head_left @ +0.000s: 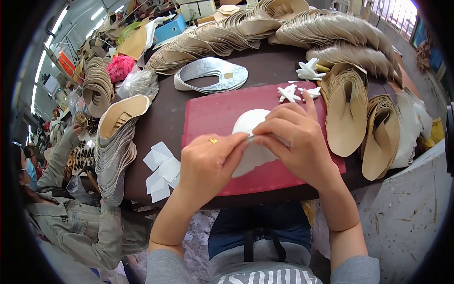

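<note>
A white curved shoe piece [250, 124] lies on a red mat [208, 116] in front of me. My left hand [208, 163], with a gold ring, pinches the near edge of the piece between thumb and fingers. My right hand [295, 137] rests over its right side and grips it too, fingers meeting those of the left. Small white bow-shaped pieces [289, 93] lie just beyond my right hand on the mat's far edge.
Fanned stacks of beige shoe pieces [283, 28] ring the dark table, with more at the right [347, 111] and left [116, 142]. A silvery patterned piece [213, 73] lies behind the mat. White paper cut-outs [161, 170] sit left. A person in a grey jacket [71, 222] sits lower left.
</note>
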The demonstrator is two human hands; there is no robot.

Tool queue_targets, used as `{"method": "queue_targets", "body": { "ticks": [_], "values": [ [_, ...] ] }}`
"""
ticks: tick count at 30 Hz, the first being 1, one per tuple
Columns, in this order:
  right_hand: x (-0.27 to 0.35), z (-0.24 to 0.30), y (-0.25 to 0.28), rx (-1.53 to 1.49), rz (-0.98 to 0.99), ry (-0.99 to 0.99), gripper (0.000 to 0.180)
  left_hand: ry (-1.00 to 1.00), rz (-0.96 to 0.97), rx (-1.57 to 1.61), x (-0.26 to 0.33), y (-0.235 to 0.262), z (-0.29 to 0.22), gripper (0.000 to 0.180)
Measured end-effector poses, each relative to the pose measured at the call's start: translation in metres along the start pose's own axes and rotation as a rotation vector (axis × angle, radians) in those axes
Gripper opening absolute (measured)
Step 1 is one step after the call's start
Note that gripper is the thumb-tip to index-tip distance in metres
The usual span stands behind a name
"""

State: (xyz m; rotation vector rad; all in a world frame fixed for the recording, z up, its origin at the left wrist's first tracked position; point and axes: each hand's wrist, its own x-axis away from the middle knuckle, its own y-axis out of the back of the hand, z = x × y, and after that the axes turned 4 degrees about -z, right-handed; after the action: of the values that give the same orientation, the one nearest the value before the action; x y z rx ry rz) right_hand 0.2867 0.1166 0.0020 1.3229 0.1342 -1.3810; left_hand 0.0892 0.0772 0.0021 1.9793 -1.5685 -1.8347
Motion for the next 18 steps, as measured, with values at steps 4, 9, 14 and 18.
{"method": "queue_targets", "body": {
  "ticks": [4,9,14,18],
  "values": [
    [-0.001,-0.004,0.004,0.024,-0.014,-0.006,0.023,-0.078,-0.272,0.023,0.018,0.014,-0.012,0.024],
    [0.008,0.018,0.002,-0.21,-0.243,-0.227,0.021,0.705,0.095,0.627,0.045,-0.024,-0.024,0.037],
    [0.025,-0.008,0.011,-0.761,-0.093,-0.523,0.016,0.935,-0.091,1.528,0.002,0.015,-0.037,0.047],
    [0.057,-0.049,0.031,-0.891,0.431,-0.761,0.015,0.633,0.58,0.839,-0.038,0.026,-0.004,0.044]
  ]
}}
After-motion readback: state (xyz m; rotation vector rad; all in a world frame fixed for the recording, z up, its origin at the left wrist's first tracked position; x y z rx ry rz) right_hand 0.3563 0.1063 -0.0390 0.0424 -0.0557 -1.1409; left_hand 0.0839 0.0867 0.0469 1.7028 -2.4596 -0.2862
